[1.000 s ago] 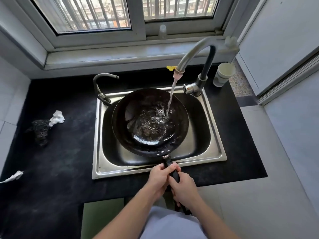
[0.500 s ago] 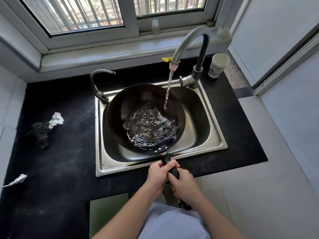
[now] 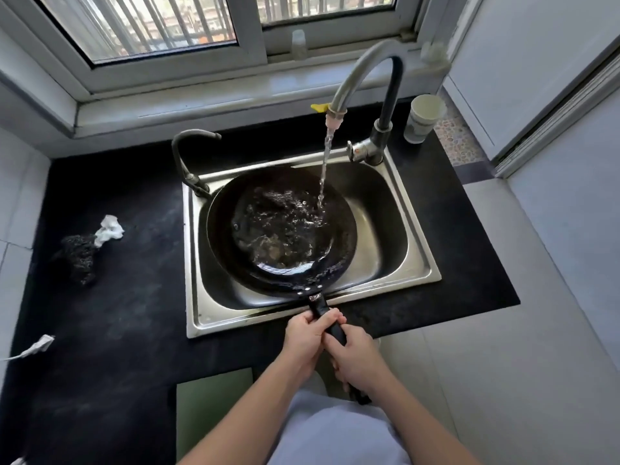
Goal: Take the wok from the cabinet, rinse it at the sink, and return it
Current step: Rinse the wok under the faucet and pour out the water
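A black wok sits inside the steel sink, its bowl holding swirling water. Its long black handle sticks out over the sink's front rim toward me. My left hand grips the handle nearer the bowl, and my right hand grips it just behind. The tall curved tap is running; its stream falls onto the right side of the wok's bowl.
A black countertop surrounds the sink. A smaller tap stands at the sink's back left. A paper cup stands by the tall tap. A dark scrubber and crumpled white tissue lie on the left.
The water in the wok has shifted and swirled toward the left and back of the bowl. Both hands keep their hold on the handle. The view has tilted slightly.
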